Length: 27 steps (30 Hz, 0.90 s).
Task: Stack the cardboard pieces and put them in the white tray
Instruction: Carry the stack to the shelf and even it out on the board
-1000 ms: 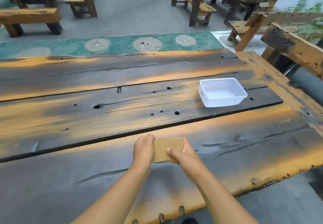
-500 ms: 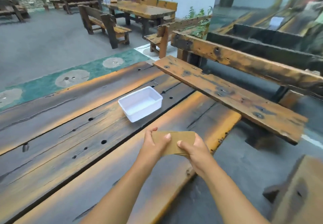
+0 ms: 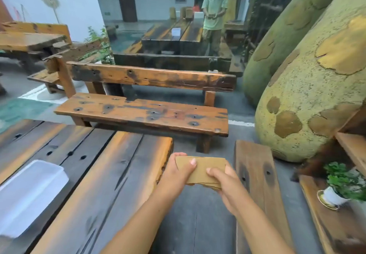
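Both hands hold a stack of brown cardboard pieces [image 3: 204, 169] in the air, just past the right end of the wooden table [image 3: 118, 174] and above the grey floor. My left hand [image 3: 178, 176] grips the stack's left end with the thumb on top. My right hand [image 3: 223, 184] grips the lower right end, where the edges of several pieces fan out. The white tray [image 3: 29, 194] stands on the table at the far left of the view, blurred and well apart from the hands.
A wooden bench [image 3: 142, 115] with a backrest stands beyond the table end. A short plank bench [image 3: 255, 174] is right of the hands. A potted plant [image 3: 344, 184] sits on a shelf at right, under large yellow-green sculptures [image 3: 309, 95]. A mirror [image 3: 178, 16] reflects a person.
The view has swung far to the right. The tray has shifted from the right, through the centre, to the far left. The hands still hold the cardboard stack, now off the table's end.
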Each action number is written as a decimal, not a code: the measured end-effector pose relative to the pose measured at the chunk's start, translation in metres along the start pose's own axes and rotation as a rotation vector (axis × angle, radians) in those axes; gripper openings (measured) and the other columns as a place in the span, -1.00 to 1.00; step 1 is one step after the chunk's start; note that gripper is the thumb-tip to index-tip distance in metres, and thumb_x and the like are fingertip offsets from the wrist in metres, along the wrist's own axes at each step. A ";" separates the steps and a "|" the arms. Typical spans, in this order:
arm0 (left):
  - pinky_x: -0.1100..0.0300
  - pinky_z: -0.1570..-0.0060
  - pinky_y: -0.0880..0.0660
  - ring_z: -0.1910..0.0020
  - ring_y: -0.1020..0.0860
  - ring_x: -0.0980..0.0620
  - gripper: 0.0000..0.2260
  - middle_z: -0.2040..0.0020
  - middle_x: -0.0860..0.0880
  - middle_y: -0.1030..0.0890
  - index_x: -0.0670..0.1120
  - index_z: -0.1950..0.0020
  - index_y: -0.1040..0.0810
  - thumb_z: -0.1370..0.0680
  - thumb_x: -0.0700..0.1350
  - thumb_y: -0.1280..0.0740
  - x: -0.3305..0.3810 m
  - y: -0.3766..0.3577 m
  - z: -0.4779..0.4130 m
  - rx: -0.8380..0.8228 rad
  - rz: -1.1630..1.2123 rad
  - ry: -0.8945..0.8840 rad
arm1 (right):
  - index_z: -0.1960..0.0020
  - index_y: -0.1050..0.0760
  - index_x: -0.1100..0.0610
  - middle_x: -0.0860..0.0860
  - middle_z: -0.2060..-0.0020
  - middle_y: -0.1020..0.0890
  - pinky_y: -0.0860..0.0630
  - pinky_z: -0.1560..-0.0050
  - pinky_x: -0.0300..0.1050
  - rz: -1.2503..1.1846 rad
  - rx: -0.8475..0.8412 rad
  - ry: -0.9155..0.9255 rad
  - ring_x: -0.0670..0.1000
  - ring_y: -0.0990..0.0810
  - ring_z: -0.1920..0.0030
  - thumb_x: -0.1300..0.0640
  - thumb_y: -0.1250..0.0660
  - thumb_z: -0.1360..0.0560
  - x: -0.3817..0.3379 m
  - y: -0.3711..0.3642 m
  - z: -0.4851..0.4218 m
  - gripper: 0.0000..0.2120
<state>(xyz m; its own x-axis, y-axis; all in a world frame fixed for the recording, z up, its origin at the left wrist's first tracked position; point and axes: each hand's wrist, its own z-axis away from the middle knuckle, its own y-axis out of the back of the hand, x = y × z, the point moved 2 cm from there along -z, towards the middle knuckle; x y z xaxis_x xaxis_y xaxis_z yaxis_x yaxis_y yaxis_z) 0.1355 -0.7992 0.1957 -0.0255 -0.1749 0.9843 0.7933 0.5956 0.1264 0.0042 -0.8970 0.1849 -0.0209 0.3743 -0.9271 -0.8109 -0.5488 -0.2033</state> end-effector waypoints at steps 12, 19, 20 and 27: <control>-0.25 -0.14 -0.58 -0.16 -0.61 -0.17 -0.53 -0.19 -0.19 -0.57 -0.05 -0.26 -0.45 -0.45 0.16 -0.39 0.087 -0.143 -0.151 -0.486 -0.030 -0.113 | -0.12 -0.50 0.09 0.10 0.03 -0.68 -0.57 -0.17 0.09 -0.151 0.488 0.197 0.06 -0.67 0.00 0.12 -0.43 -0.26 -0.107 0.107 -0.062 -0.58; -0.28 -0.06 -0.61 0.00 -0.64 -0.07 -0.61 -0.05 -0.06 -0.57 0.01 -0.22 -0.44 -0.49 0.17 -0.37 0.122 -0.237 -0.183 -0.827 -0.061 -0.200 | -0.17 -0.49 0.11 0.16 -0.05 -0.67 -0.55 -0.22 0.19 -0.190 0.851 0.258 0.12 -0.67 -0.06 0.27 -0.38 -0.46 -0.132 0.166 -0.048 -0.71; -0.28 -0.09 -0.59 -0.05 -0.64 -0.09 -0.63 -0.06 -0.06 -0.57 0.02 -0.21 -0.44 -0.51 0.16 -0.38 0.126 -0.252 -0.181 -0.868 -0.057 -0.215 | -0.19 -0.48 0.12 0.19 -0.09 -0.66 -0.54 -0.28 0.22 -0.199 0.906 0.262 0.17 -0.65 -0.12 0.27 -0.37 -0.47 -0.134 0.175 -0.041 -0.69; 0.30 0.19 -0.58 0.08 -0.60 0.13 -0.69 -0.04 -0.04 -0.58 -0.06 -0.22 -0.47 -0.57 0.06 -0.39 0.144 -0.350 -0.146 -1.076 -0.041 -0.283 | -0.19 -0.48 0.15 0.13 0.03 -0.65 -0.58 0.17 -0.10 -0.271 1.108 0.353 0.02 -0.67 0.11 0.28 -0.33 -0.50 -0.148 0.234 0.020 -0.73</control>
<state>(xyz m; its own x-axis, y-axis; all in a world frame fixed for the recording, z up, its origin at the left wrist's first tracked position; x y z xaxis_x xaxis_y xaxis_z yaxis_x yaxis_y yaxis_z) -0.0573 -1.1472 0.2755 -0.0933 0.0883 0.9917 0.8989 -0.4207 0.1221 -0.1943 -1.0663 0.2805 0.2498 0.0574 -0.9666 -0.8310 0.5252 -0.1835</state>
